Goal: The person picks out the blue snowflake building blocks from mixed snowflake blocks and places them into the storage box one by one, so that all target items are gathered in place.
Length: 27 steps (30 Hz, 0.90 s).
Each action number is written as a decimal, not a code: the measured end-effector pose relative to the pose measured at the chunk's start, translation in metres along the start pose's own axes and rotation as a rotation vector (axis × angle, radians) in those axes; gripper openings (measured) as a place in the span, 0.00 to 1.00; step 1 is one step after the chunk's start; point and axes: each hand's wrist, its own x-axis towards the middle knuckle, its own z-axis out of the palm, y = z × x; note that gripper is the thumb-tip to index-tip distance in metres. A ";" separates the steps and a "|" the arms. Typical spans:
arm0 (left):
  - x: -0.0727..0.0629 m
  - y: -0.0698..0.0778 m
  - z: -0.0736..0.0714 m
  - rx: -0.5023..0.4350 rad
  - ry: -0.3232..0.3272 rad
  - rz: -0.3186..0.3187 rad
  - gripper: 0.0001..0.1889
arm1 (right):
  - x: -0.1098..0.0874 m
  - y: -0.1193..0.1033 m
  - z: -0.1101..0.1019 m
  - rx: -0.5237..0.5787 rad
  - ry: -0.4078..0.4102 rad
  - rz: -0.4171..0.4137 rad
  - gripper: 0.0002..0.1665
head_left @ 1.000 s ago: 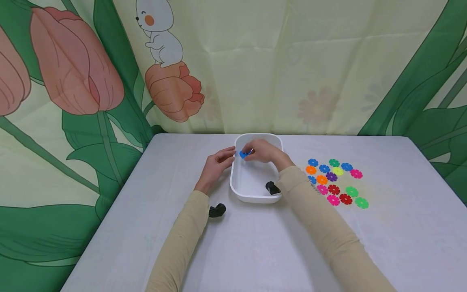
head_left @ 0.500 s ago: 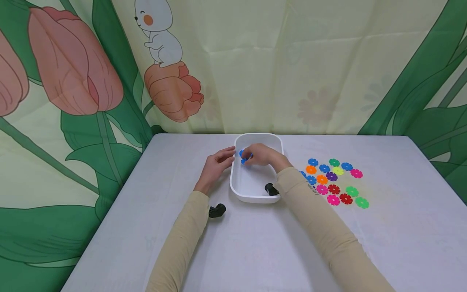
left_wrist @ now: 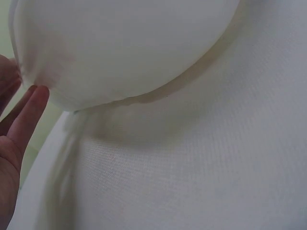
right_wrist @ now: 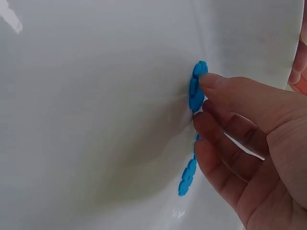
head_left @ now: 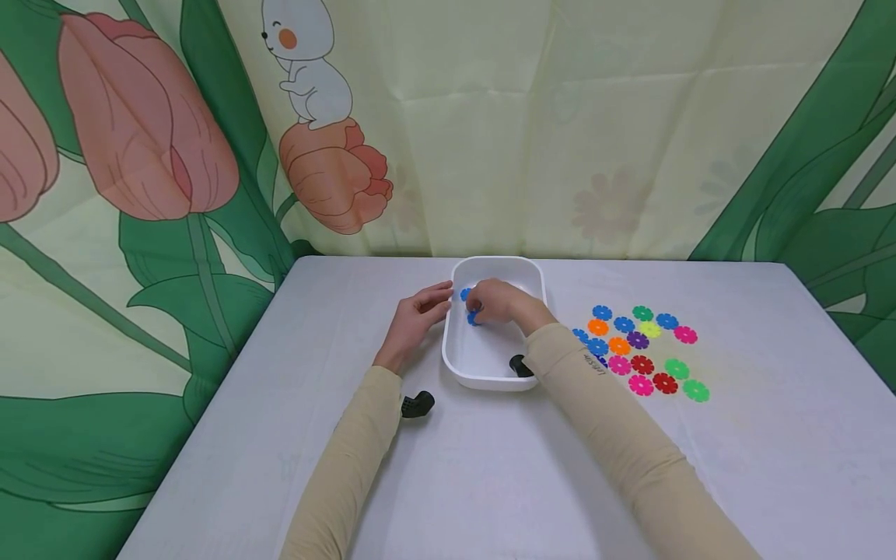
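Note:
Inside a white tray [head_left: 490, 383], my right hand [head_left: 500, 301] pinches a blue flower-shaped disc [right_wrist: 197, 91] between thumb and fingers, close to the left wall. A second blue disc [right_wrist: 187, 178], partly behind the fingers, lies along the same wall; in the head view this blue disc [head_left: 465, 295] shows just beyond the hand. My left hand [head_left: 414, 317] stays outside the tray on its left, with extended fingers touching the wall. In the left wrist view, the left fingertips [left_wrist: 41, 93] rest against the tray's outer side.
Right of the tray, several flower-shaped discs lie flat on the white table [head_left: 448, 482], among them a purple disc [head_left: 638, 340], a red disc [head_left: 665, 383] and a green disc [head_left: 696, 390]. A printed curtain [head_left: 490, 155] hangs behind the table.
My right hand has moved slightly toward me along the tray's left wall, with one blue disc. The other blue disc now shows separately beyond it. My left hand has stayed in place.

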 end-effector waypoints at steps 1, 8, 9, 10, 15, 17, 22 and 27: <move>0.000 0.000 0.000 0.000 -0.001 -0.001 0.18 | 0.000 -0.001 0.000 -0.006 -0.001 0.004 0.16; 0.000 -0.001 0.000 -0.001 0.000 0.002 0.18 | -0.003 -0.002 -0.001 0.026 -0.020 0.100 0.19; 0.000 -0.001 0.000 0.001 -0.001 0.003 0.18 | -0.003 -0.002 -0.001 0.037 -0.024 0.119 0.19; 0.000 -0.001 0.000 0.003 -0.001 0.004 0.18 | -0.004 -0.002 -0.001 0.048 -0.029 0.138 0.19; 0.001 -0.001 0.000 0.009 -0.003 0.010 0.18 | -0.004 -0.003 0.000 0.073 -0.014 0.164 0.17; 0.001 -0.001 0.000 0.009 -0.005 0.011 0.18 | -0.003 -0.003 0.000 0.068 0.002 0.151 0.16; 0.000 0.000 0.000 0.001 -0.003 0.009 0.18 | 0.000 -0.002 0.002 0.067 0.027 0.140 0.16; -0.001 0.001 0.000 -0.009 -0.005 0.007 0.18 | 0.004 -0.002 0.005 0.066 0.044 0.127 0.15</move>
